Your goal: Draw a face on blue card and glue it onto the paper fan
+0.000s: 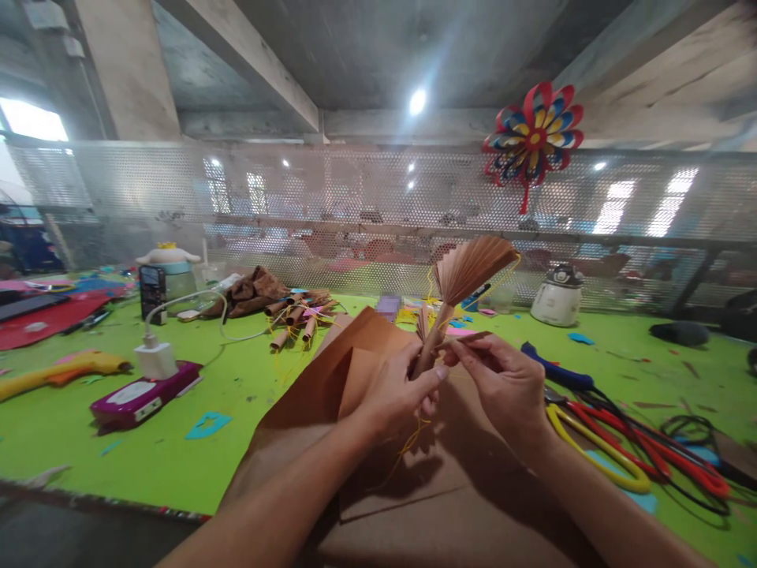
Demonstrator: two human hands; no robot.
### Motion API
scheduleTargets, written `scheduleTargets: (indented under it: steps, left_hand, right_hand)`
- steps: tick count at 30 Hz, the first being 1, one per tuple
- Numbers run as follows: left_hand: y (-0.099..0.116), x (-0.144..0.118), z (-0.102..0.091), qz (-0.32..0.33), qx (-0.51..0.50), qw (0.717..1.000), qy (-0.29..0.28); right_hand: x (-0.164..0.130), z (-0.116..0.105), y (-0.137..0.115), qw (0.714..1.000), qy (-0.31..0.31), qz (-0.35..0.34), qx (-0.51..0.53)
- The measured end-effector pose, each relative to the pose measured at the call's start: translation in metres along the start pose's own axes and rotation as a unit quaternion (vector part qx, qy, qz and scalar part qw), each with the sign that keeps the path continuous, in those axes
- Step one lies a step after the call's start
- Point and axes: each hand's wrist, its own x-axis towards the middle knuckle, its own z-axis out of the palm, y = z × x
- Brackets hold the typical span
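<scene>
A brown pleated paper fan (pixel 476 272) stands tilted over my lap, its folds spread at the top and its lower part narrowed into a rolled handle. Around that handle my left hand (pixel 405 386) is closed. Just to its right, the fingertips of my right hand (pixel 502 383) pinch a narrow piece of brown paper (pixel 473 339) against or close beside the handle; contact is hard to make out. Yellow string (pixel 411 446) hangs below my left hand, and more runs along the fan's outer edge. Large brown paper sheets (pixel 301 394) lie under both hands.
Scissors with red handles (pixel 698 457), a yellow-handled tool (pixel 615 454) and a blue-handled tool (pixel 556 369) lie right. Small paper rolls (pixel 296 315) are piled behind. A purple power strip (pixel 145 394), charger and phone (pixel 152 292) stand left. A white bottle (pixel 557 298) stands back right.
</scene>
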Motion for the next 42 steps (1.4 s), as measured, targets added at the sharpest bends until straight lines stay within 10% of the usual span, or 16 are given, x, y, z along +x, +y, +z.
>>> scheduleTargets:
  steps: [24, 42]
  left_hand:
    - [0.001, 0.004, -0.005, 0.002, -0.13, 0.988, -0.081]
    - [-0.001, 0.01, -0.011, 0.04, -0.072, 0.996, 0.033]
  right_hand:
    - [0.006, 0.0, -0.004, 0.997, 0.012, 0.033, -0.064]
    - [0.004, -0.005, 0.005, 0.979, -0.119, 0.154, 0.063]
